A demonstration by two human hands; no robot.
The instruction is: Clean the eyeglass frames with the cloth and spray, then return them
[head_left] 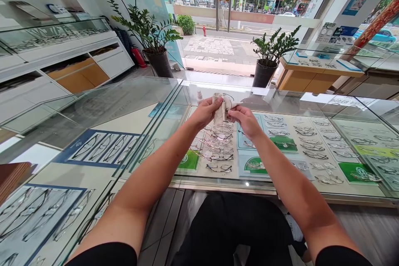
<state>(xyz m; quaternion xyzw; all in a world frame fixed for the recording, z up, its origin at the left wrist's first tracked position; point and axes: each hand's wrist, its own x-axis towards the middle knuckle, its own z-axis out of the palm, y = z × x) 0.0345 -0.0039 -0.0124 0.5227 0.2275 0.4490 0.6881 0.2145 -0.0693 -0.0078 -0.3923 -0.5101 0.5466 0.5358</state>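
Both my arms reach forward over a glass display counter (174, 91). My left hand (206, 112) pinches a small pale cleaning cloth (220, 108) wrapped around a pair of thin wire-framed glasses (230, 100). My right hand (245, 118) is closed on the other side of the same glasses, touching the cloth. The hands meet just above the counter top, over rows of glasses laid out inside the case (218, 149).
More glass cases with frames lie to the left (93, 147) and right (358, 149). A small spray bottle (200, 96) stands on the counter by my left hand. Two potted plants (156, 45) (268, 58) flank glass entrance doors (222, 4). Shelving (62, 50) lines the left wall.
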